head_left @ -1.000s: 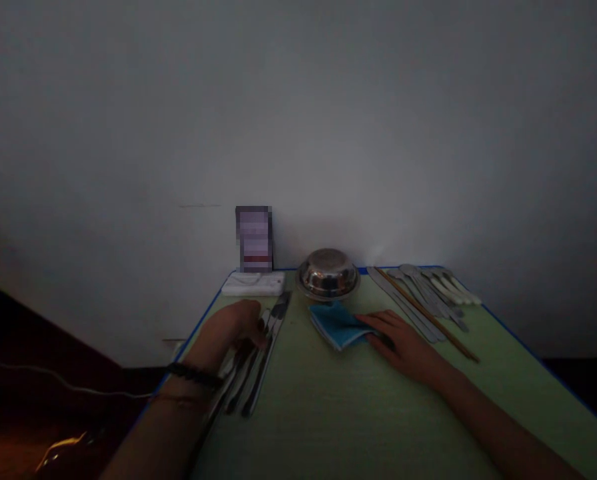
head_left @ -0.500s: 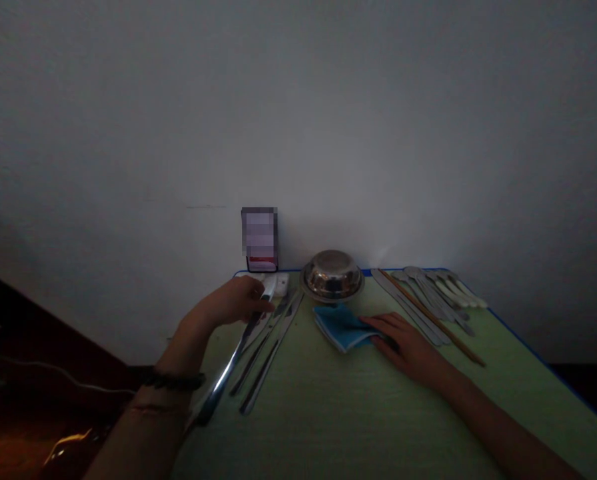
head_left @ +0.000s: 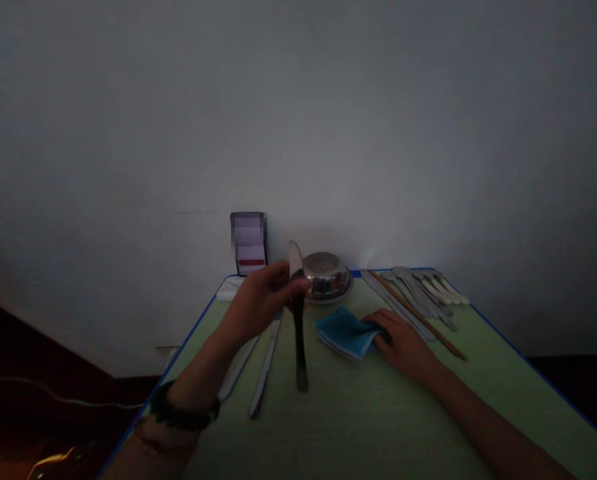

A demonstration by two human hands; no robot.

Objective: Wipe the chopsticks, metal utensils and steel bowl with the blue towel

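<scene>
My left hand (head_left: 266, 293) pinches a metal table knife (head_left: 300, 340) near the middle, its blade pointing up and its handle hanging down over the table. A folded blue cloth (head_left: 346, 331) lies under the fingers of my right hand (head_left: 401, 343), which are closed on its right edge. Two more table knives, one of them a long-handled knife (head_left: 266, 380), lie below my left hand, their upper ends partly hidden by it. Just behind the held knife sits an upturned shiny metal bowl (head_left: 326, 277).
On the right of the green table (head_left: 378, 427) lie more knives (head_left: 396, 300), brown chopsticks (head_left: 418, 317), metal spoons (head_left: 413, 287) and several white-handled pieces (head_left: 446, 290). A phone (head_left: 250, 247) leans against the wall at the back left, by a white object (head_left: 228, 289).
My left hand has moved right with the knife, raising it and turning it nearly upright. My right hand stays at the cloth. The view has shifted slightly.
</scene>
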